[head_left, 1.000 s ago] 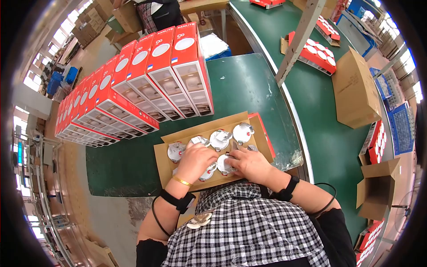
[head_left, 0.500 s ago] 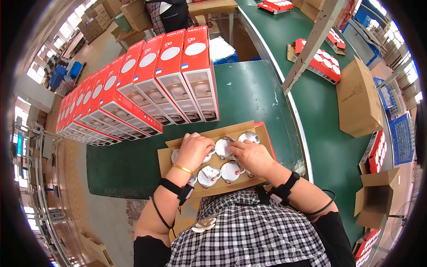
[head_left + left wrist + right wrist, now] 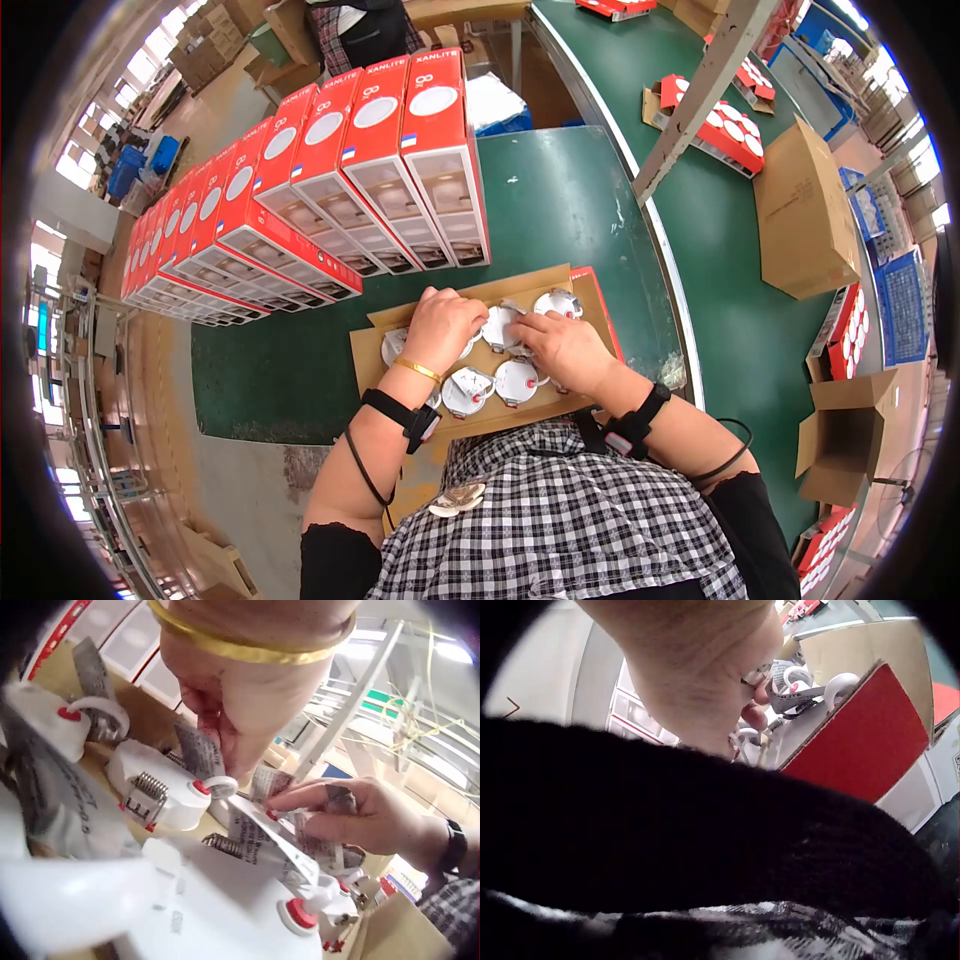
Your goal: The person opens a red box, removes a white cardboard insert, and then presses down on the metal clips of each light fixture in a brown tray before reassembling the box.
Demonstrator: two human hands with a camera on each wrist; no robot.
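An open cardboard box (image 3: pixel 583 403) with a red outer side lies in front of me, holding several white downlights (image 3: pixel 517 381) with spring clips, red cable grommets and grey printed labels. Over the back row, my left hand (image 3: pixel 440 330) has its fingers curled down at a downlight (image 3: pixel 467 347), which the hand partly covers. To its right, my right hand (image 3: pixel 572 352) pinches at the edge of another downlight (image 3: pixel 499 328) in that row. The left wrist view shows the right fingers (image 3: pixel 315 799) among the labels; the left fingertips are hidden behind a downlight (image 3: pixel 161 784).
A row of red and white printed boxes (image 3: pixel 435 110) stands at the back left of the green table (image 3: pixel 560 200). Beyond a metal post (image 3: pixel 700 105), the green conveyor (image 3: pixel 700 260) carries more red boxes and cartons (image 3: pixel 805 215). Another person (image 3: pixel 365 35) stands at the far side.
Both hands have moved from the front row to the back row of downlights, uncovering the front ones. Over the last half second they have stayed nearly in place.
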